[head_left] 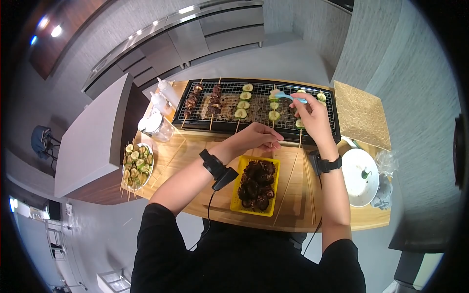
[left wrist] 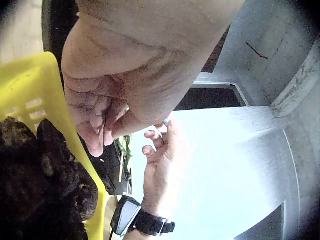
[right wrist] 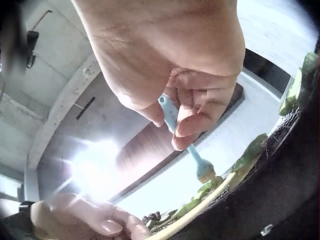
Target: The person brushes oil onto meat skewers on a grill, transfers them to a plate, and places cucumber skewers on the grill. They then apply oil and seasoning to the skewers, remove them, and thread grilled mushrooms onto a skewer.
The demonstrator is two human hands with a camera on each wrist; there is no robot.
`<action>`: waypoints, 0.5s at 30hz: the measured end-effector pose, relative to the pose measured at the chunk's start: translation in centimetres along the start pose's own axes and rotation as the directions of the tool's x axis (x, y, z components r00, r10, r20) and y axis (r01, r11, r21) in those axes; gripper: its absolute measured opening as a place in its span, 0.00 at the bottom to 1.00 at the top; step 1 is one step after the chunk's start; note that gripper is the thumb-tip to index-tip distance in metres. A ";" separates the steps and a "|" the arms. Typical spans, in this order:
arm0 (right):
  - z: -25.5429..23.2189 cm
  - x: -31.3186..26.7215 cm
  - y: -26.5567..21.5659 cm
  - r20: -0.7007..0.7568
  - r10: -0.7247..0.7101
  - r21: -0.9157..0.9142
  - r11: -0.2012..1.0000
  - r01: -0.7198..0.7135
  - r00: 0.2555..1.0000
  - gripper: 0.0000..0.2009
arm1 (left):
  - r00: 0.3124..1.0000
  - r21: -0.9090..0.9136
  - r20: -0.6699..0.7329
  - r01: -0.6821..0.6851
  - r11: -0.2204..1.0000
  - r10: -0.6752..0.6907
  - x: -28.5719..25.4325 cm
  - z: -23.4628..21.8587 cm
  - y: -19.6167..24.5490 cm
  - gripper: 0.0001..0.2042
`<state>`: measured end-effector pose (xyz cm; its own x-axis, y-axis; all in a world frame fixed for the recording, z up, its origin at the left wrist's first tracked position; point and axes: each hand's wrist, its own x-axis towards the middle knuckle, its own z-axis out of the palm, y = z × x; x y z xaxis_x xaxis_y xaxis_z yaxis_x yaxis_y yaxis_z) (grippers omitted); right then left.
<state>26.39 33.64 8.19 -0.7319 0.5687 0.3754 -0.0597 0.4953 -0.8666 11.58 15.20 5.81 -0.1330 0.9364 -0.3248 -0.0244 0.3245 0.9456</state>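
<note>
My right hand (head_left: 312,115) pinches a light blue basting brush (right wrist: 183,138) by its handle. The brush head is right at the top slice of a skewer of green-rimmed vegetable slices (head_left: 274,115) on the black grill (head_left: 229,128). Below that skewer, at the grill's front edge, my left hand (head_left: 259,137) has thumb and fingertips together on its thin wooden end. In the right wrist view the left hand (right wrist: 90,215) appears low at the skewer's end. A yellow basket (left wrist: 50,65) of dark brown mushroom caps (head_left: 256,183) sits just below the left hand.
More vegetable skewers and two dark meat-like skewers (head_left: 215,100) lie on the grill. At left stand squeeze bottles (head_left: 167,92), a glass jar (head_left: 160,128) and a plate of skewered slices (head_left: 138,166). Loose sticks (head_left: 309,188), a white bowl (head_left: 360,193) and a gold board (head_left: 362,115) lie right.
</note>
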 end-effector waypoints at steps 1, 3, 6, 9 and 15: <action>0.1 0.0 0.0 -0.011 -0.006 0.015 1.000 0.006 1.000 0.11 | 1.000 0.002 -0.002 0.002 1.000 -0.002 0.0 0.0 0.0 0.13; 0.2 0.1 0.3 -0.001 -0.014 0.003 1.000 0.014 1.000 0.12 | 1.000 0.003 0.001 0.004 1.000 -0.004 0.0 0.0 0.0 0.13; 0.3 0.1 0.5 0.003 -0.010 -0.024 1.000 0.010 1.000 0.12 | 1.000 0.000 0.002 0.007 1.000 -0.007 0.1 -0.1 -0.1 0.14; 0.3 0.1 0.1 -0.048 0.006 0.016 1.000 -0.005 0.999 0.11 | 1.000 -0.004 0.000 0.007 1.000 -0.007 -0.1 0.0 0.1 0.14; 0.1 0.1 0.4 -0.077 -0.025 0.031 0.999 0.028 0.997 0.09 | 1.000 0.000 0.005 0.003 1.000 -0.003 -0.1 0.0 0.1 0.14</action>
<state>26.18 33.82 7.80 -0.6755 0.6049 0.4217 -0.1014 0.4902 -0.8657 11.62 15.12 5.98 -0.1279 0.9361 -0.3278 -0.0251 0.3273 0.9446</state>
